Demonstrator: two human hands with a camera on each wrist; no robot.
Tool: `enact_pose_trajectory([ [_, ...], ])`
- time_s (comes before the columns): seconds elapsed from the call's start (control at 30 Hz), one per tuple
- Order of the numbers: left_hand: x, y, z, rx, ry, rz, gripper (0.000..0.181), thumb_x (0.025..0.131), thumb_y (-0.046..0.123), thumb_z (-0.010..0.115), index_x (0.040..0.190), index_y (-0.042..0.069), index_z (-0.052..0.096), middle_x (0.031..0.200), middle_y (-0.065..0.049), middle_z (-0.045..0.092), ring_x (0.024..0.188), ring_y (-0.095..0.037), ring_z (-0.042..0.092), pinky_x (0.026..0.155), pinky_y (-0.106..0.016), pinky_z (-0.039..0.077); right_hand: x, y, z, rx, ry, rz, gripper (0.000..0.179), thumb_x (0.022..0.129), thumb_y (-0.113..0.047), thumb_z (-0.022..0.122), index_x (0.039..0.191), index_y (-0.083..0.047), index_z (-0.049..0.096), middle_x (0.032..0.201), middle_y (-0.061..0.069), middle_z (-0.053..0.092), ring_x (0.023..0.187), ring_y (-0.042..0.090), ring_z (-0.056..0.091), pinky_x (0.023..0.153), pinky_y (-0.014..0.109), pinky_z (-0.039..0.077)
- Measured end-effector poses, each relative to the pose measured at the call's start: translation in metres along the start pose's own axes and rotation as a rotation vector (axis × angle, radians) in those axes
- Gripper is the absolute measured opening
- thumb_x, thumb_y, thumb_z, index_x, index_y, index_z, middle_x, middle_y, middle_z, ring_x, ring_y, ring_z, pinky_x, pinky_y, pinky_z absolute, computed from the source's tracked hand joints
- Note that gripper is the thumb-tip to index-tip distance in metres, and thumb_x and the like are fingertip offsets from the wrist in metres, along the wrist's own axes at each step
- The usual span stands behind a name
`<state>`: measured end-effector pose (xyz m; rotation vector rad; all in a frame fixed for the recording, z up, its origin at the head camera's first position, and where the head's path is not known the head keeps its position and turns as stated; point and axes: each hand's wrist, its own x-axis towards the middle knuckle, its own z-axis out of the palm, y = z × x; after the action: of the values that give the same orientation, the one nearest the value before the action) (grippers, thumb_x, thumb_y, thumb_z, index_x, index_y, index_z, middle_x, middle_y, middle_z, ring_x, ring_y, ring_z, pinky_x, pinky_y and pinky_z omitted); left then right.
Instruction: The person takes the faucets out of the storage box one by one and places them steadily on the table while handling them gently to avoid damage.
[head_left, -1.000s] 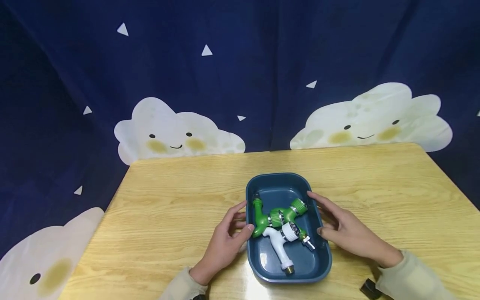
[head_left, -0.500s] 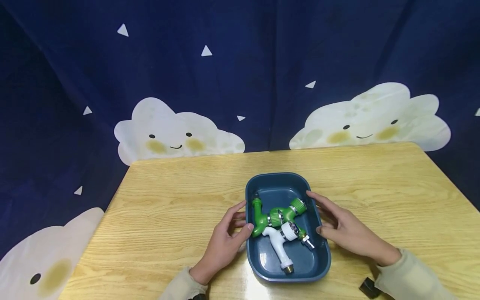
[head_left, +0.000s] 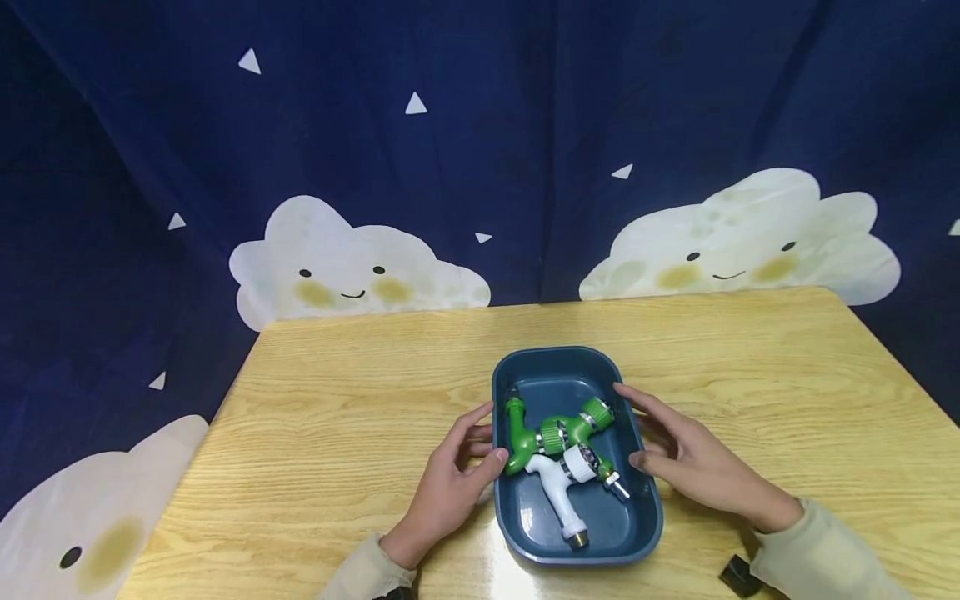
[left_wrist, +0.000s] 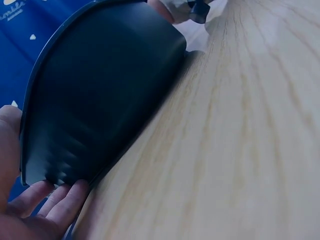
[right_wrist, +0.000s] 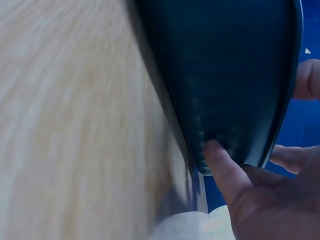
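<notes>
A dark blue plastic basin (head_left: 577, 557) stands on the wooden table, with taps lying inside it. One green tap (head_left: 517, 433) lies along its left wall. A second green tap (head_left: 581, 427) lies beside it, partly hidden under a white tap (head_left: 555, 487), which has a brass threaded end. My left hand (head_left: 450, 483) holds the basin's left side, thumb over the rim and fingers against the outer wall. On the opposite side, my right hand (head_left: 701, 462) holds the wall likewise, its thumb at the rim. Fingertips (left_wrist: 75, 192) touch the outer wall in the left wrist view.
The wooden table (head_left: 337, 400) extends to both sides and behind the basin. A small black object (head_left: 740, 577) lies by the right sleeve. Behind the table hangs a dark blue curtain (head_left: 480, 150) with printed clouds and triangles.
</notes>
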<state>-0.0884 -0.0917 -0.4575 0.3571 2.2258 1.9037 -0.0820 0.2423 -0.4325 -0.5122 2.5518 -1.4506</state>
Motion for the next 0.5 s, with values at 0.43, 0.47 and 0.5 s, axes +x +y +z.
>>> enact_pose_trajectory([
  [0.43,0.0005,-0.0020,0.0008,0.002,0.012,0.001,0.062,0.098,0.014,0.070,0.155,0.022,0.046,0.138,-0.017,0.064,0.111,-0.021,0.069,0.088,-0.022,0.059,0.0004,-0.0018,-0.0003,-0.015,-0.005,-0.056,0.079,0.099,-0.016,0.071,0.164,-0.019,0.027,0.162,0.020,0.042,0.137,0.039,0.056,0.097,0.017,0.055],
  [0.47,0.0004,-0.0019,0.0008,0.003,0.012,0.000,0.062,0.098,0.014,0.070,0.155,0.023,0.046,0.138,-0.016,0.065,0.111,-0.021,0.069,0.088,-0.022,0.059,0.0002,-0.0022,-0.0004,-0.023,-0.004,-0.058,0.079,0.099,-0.017,0.071,0.164,-0.019,0.027,0.162,0.020,0.041,0.137,0.040,0.056,0.097,0.017,0.055],
  [0.5,0.0003,-0.0018,0.0009,0.004,0.011,-0.001,0.062,0.098,0.015,0.070,0.155,0.023,0.045,0.138,-0.016,0.065,0.111,-0.021,0.069,0.088,-0.022,0.059,0.0001,-0.0027,-0.0006,-0.028,-0.002,-0.061,0.079,0.099,-0.018,0.071,0.164,-0.020,0.026,0.162,0.019,0.041,0.137,0.041,0.056,0.097,0.018,0.056],
])
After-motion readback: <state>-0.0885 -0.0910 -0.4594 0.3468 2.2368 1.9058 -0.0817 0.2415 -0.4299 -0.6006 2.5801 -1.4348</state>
